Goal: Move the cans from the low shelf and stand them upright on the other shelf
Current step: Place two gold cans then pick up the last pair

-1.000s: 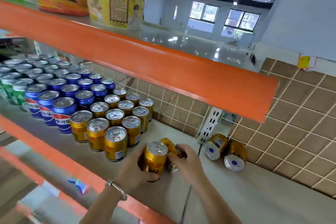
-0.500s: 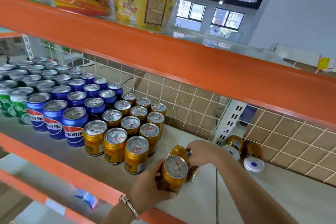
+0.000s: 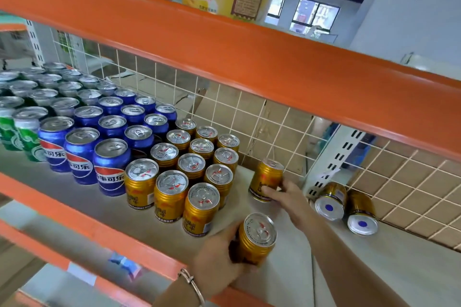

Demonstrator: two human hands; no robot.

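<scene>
A gold can (image 3: 257, 240) is gripped by the left hand (image 3: 219, 258) at the near edge of the grey shelf (image 3: 374, 257), with its lid upward and its body slightly tilted. A second gold can (image 3: 266, 179) is held by the right hand (image 3: 287, 195), the fingers curled round its side, and it stands nearly upright, far on the shelf, close to the wire grid back (image 3: 249, 112).

Half a second ago the two cans were kept together in front of the block of gold cans (image 3: 189, 169); now they are well apart, the right one having been carried toward the far side, to the right of the block's far row. The left can has been brought nearer to the front edge, just beside the nearest can of the block.

Two more gold cans (image 3: 346, 204) are lying on their sides at the right, with their bottoms turned to the viewer, as before. Blue cola cans (image 3: 109, 157) and green cans (image 3: 22, 132) are standing to the left of the gold block. A bracelet (image 3: 192, 284) is worn on the left wrist.
</scene>
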